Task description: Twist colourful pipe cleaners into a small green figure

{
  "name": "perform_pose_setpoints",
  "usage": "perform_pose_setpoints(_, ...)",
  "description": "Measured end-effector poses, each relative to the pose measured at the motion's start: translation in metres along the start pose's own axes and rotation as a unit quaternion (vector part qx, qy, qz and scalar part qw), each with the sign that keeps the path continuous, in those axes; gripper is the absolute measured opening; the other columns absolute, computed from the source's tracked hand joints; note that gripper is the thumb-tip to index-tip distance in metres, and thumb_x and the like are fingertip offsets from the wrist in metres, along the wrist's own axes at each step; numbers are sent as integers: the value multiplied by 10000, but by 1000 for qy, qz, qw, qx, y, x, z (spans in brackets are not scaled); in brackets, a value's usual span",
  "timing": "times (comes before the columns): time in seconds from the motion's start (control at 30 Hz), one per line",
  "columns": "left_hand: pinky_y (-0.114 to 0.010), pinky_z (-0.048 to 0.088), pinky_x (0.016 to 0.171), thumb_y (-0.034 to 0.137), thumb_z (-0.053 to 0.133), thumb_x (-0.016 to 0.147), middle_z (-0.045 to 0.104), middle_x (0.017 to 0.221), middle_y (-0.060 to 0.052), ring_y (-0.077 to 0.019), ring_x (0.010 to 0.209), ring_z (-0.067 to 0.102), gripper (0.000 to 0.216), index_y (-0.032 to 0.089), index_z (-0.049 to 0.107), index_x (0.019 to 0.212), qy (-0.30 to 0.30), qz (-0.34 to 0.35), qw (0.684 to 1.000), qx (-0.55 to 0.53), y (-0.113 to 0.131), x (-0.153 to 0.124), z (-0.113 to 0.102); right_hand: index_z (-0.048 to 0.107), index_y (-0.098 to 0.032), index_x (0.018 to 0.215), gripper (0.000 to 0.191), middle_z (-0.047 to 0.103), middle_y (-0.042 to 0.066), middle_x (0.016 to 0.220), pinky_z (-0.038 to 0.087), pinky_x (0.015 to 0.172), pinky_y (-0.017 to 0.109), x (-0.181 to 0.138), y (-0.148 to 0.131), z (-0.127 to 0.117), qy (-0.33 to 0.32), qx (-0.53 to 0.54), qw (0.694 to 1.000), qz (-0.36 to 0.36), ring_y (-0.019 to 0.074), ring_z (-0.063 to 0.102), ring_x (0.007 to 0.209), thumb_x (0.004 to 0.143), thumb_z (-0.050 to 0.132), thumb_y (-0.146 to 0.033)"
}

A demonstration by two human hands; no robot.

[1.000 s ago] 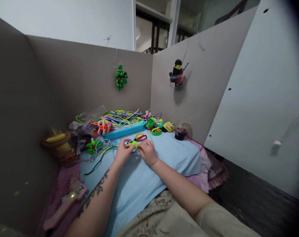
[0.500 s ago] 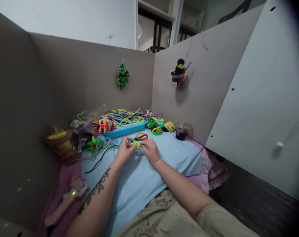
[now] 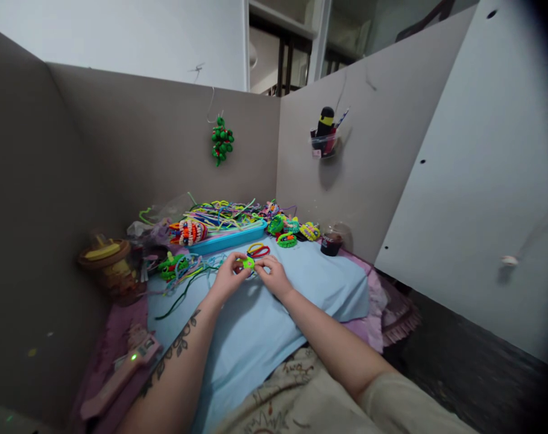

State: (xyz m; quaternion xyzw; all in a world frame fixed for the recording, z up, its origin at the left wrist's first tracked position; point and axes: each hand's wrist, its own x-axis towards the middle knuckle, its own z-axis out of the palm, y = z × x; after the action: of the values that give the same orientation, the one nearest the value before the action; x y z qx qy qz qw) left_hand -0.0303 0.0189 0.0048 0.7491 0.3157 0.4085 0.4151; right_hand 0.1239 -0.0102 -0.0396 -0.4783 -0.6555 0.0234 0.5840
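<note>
My left hand (image 3: pixel 231 274) pinches a small lime-green pipe-cleaner piece (image 3: pixel 248 263) between thumb and fingers. From the other side, my right hand (image 3: pixel 276 275) has its thumb and fingertips closed at the right edge of the same piece. Both hands hover over the light blue cloth (image 3: pixel 237 337). Just behind them lies something with yellow and red loops (image 3: pixel 258 249), partly hidden by my fingers. To the left of my left hand are loose green, blue and yellow pipe cleaners (image 3: pixel 187 289) and a green pipe-cleaner figure (image 3: pixel 172 265).
A blue tray (image 3: pixel 228 240) heaped with pipe cleaners stands at the back. Several finished pieces (image 3: pixel 286 240) and a dark cup (image 3: pixel 331 243) sit to its right. At left are a brown-rimmed container (image 3: pixel 108 265) and a pink device (image 3: pixel 120 377) with a green light. Grey panels (image 3: pixel 165 132) enclose the table.
The lime-green piece has turned in my fingers, and a flatter face of it now shows. My right fingers have shifted slightly against it. The camera view has moved a little.
</note>
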Motion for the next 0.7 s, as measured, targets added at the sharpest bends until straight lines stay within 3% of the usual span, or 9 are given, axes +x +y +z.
perform_pose_setpoints(0.27,-253,401,656,243,564,708,636,873,-20,-157,724,557,235,230,575,943,22,106,970,216,3,-6,0,635,-197,730,111,597,17,709,430,747,295,1,-5,-1,-3,-6,1000,5,157,538,762,777,536,-179)
perform_pose_setpoints(0.53,-269,378,641,293,493,800,628,884,-74,-204,784,578,284,205,519,1069,80,92,917,380,7,-16,12,595,-190,700,115,564,10,683,428,725,282,0,-8,0,13,-11,1000,-3,150,521,734,784,517,-181)
perform_pose_setpoints(0.7,-273,381,678,268,454,824,612,951,-78,-207,850,563,204,202,541,997,107,114,891,425,10,-17,13,565,-192,701,112,550,15,698,425,721,283,0,-15,1,19,-31,999,-7,153,506,738,791,501,-180)
